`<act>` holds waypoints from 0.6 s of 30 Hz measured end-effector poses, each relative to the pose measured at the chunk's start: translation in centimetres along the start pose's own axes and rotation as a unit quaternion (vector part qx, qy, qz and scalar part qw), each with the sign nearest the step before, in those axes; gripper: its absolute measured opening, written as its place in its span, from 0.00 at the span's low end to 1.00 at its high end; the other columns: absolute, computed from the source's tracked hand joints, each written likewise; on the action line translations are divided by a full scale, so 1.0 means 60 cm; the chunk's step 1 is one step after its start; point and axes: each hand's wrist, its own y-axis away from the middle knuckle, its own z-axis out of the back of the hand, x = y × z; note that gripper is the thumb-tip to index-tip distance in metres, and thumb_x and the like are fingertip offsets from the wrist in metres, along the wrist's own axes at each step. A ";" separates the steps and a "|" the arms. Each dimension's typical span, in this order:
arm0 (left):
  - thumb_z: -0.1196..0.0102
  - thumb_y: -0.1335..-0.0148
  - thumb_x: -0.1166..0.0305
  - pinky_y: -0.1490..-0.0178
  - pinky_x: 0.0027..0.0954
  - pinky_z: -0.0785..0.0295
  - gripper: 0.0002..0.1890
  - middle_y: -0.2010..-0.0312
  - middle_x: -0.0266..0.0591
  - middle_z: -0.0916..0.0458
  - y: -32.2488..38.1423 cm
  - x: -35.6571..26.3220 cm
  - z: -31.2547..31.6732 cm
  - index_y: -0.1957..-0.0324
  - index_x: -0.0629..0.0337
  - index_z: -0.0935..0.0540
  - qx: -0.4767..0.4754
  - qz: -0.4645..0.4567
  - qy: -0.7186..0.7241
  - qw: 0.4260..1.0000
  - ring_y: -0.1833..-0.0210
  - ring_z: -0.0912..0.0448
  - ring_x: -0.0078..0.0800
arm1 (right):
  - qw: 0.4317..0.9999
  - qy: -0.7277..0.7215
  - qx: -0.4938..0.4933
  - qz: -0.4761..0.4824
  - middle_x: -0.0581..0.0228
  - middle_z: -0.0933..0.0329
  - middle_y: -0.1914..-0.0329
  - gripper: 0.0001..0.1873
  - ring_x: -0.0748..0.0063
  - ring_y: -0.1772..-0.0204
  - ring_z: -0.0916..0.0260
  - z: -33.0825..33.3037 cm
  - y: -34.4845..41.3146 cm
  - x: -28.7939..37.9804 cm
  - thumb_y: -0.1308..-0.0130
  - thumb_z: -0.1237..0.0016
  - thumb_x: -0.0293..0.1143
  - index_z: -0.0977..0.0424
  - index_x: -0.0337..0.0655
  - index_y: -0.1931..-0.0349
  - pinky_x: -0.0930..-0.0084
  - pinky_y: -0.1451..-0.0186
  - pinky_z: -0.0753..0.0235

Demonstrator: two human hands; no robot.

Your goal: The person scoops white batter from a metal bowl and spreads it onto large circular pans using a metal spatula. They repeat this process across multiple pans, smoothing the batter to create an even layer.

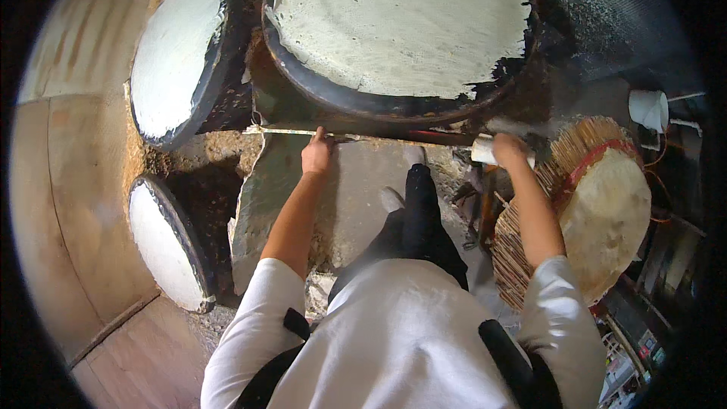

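Observation:
My left hand [318,153] is at a thin pale strip [287,132] that runs along the top of an upright grey panel [272,176]. Its fingertips are hidden, so whether it grips the strip or rests there is unclear. Further right, my right hand [508,150] is closed around a white block-like object [483,149], whose pale ends show on both sides of the fingers. Just beyond both hands lies a large round pan [352,103] with a dark rim. A whitish, batter-like layer [403,23] covers most of it, ragged at the lower right.
To the left, two smaller dark-rimmed rounds, an upper one [179,57] and a lower one [164,244], bear white layers. A round bundle of stalks [511,250] with a red band and pale disc [608,221] stands right. Beyond it is a white cylinder [648,111] near cords.

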 end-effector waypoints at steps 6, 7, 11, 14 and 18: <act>0.50 0.43 0.69 0.52 0.39 0.29 0.15 0.51 0.44 0.27 0.017 -0.026 -0.037 0.52 0.51 0.25 -0.137 -0.010 0.064 0.988 0.51 0.26 0.46 | 0.940 -0.303 -0.148 -0.059 0.52 0.27 0.47 0.27 0.53 0.45 0.30 -0.049 0.210 -0.127 0.43 0.56 0.22 0.36 0.45 0.40 0.67 0.44 0.31; 0.50 0.43 0.69 0.52 0.38 0.29 0.13 0.50 0.42 0.29 0.022 -0.031 -0.037 0.54 0.52 0.24 -0.153 -0.032 0.002 0.988 0.51 0.26 0.45 | 0.914 -0.354 -0.194 -0.048 0.52 0.31 0.43 0.29 0.53 0.43 0.32 -0.083 0.241 -0.135 0.42 0.56 0.21 0.37 0.51 0.38 0.67 0.43 0.33; 0.47 0.47 0.74 0.60 0.38 0.29 0.06 0.58 0.41 0.30 0.022 -0.050 -0.034 0.66 0.56 0.20 -0.200 0.028 0.065 0.977 0.60 0.26 0.43 | 0.807 -0.465 -0.364 -0.028 0.51 0.46 0.32 0.29 0.50 0.30 0.51 -0.225 0.312 -0.116 0.40 0.57 0.22 0.42 0.41 0.36 0.65 0.32 0.48; 0.48 0.47 0.72 0.60 0.38 0.30 0.06 0.60 0.41 0.30 0.019 -0.053 -0.027 0.66 0.56 0.20 -0.181 0.041 0.030 0.982 0.61 0.26 0.43 | 0.809 -0.399 -0.386 -0.191 0.46 0.41 0.37 0.28 0.45 0.38 0.43 -0.302 0.322 -0.095 0.38 0.59 0.25 0.45 0.40 0.35 0.62 0.38 0.40; 0.48 0.46 0.72 0.60 0.39 0.29 0.07 0.60 0.40 0.29 0.021 -0.058 -0.012 0.65 0.55 0.19 -0.185 -0.002 0.065 0.981 0.60 0.25 0.43 | 0.849 -0.302 -0.389 -0.193 0.44 0.39 0.43 0.30 0.40 0.44 0.38 -0.343 0.310 -0.090 0.38 0.57 0.29 0.46 0.45 0.34 0.57 0.43 0.36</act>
